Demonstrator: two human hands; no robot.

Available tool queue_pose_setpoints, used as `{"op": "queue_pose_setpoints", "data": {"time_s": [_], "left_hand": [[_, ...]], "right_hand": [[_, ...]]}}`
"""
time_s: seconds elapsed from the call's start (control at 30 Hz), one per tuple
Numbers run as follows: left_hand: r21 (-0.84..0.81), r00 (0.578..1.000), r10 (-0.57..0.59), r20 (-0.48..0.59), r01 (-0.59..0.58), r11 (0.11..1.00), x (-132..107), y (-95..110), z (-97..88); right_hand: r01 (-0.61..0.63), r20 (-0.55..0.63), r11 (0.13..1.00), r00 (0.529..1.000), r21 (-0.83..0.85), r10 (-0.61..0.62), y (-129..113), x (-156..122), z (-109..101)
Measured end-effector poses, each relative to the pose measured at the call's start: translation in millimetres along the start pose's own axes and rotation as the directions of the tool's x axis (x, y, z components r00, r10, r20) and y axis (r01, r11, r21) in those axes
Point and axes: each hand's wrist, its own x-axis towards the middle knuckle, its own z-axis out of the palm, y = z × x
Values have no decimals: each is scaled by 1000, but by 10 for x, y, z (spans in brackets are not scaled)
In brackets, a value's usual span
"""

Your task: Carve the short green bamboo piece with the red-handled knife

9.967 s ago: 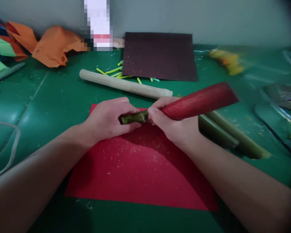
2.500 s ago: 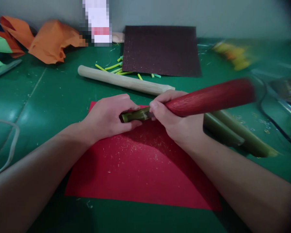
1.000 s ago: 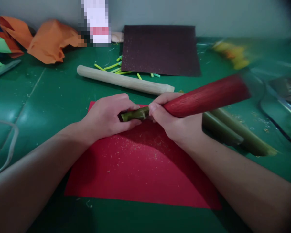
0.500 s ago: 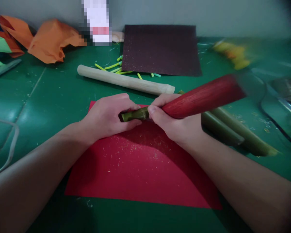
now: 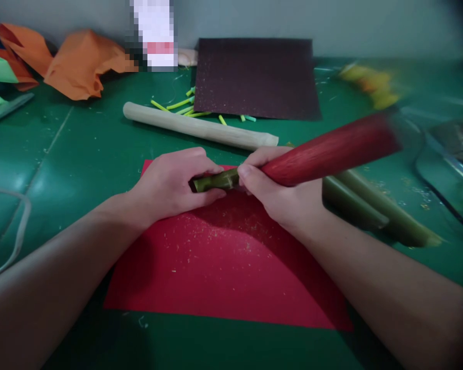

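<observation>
My left hand (image 5: 175, 180) is closed around one end of a short green bamboo piece (image 5: 218, 181), pressing it down over a red sheet (image 5: 216, 288). On the other side, my right hand (image 5: 278, 185) grips a thick red rod-like tool (image 5: 332, 146) in a pen-like hold. The tool slants up to the right, its far end is blurred, and its tip is hidden by the fingers. The right thumb is close to the bamboo's right end; whether it touches cannot be made out. Fine pale shavings lie scattered on the sheet.
Behind the hands lie a pale peeled stick (image 5: 196, 126), thin yellow-green pieces (image 5: 181, 105) and a dark brown sheet (image 5: 254, 77). Two thicker green bamboo lengths (image 5: 389, 216) rest at right near a black cable (image 5: 447, 203). Crumpled orange paper (image 5: 81, 67) sits back left.
My right hand and the red tool have slid slightly to the right, showing a little more of the bamboo. The left hand stays where it was.
</observation>
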Motion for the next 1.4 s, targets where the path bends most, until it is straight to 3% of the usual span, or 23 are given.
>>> {"op": "queue_pose_setpoints", "data": {"time_s": [0.23, 0.47, 0.63, 0.8, 0.9, 1.07, 1.2, 1.4], "left_hand": [[3, 1000, -10, -8, 10, 1000, 1, 10, 8], [-11, 1000, 10, 5, -10, 1000, -4, -13, 0], [0, 1000, 8, 4, -8, 1000, 8, 3, 2], [-6, 1000, 4, -3, -4, 1000, 7, 5, 16], [-4, 1000, 0, -15, -1, 1000, 3, -9, 21], [-14, 1000, 2, 13, -2, 1000, 8, -11, 6], [-15, 1000, 4, -2, -5, 1000, 10, 5, -2], [16, 1000, 12, -22, -12, 1000, 6, 11, 13]], "right_hand": [[30, 22, 999, 999, -21, -30, 23, -19, 17], [-75, -162, 996, 983, 42, 81, 20, -18, 34], [-8, 2, 1000, 1000, -2, 8, 11, -4, 2], [30, 15, 999, 999, -31, -29, 29, -17, 18], [26, -25, 1000, 999, -8, -26, 31, -26, 46], [-76, -155, 996, 984, 49, 83, 14, -19, 42], [-12, -15, 1000, 1000, -2, 12, 8, -5, 4], [18, 36, 1000, 999, -14, -17, 24, -8, 8]]}}
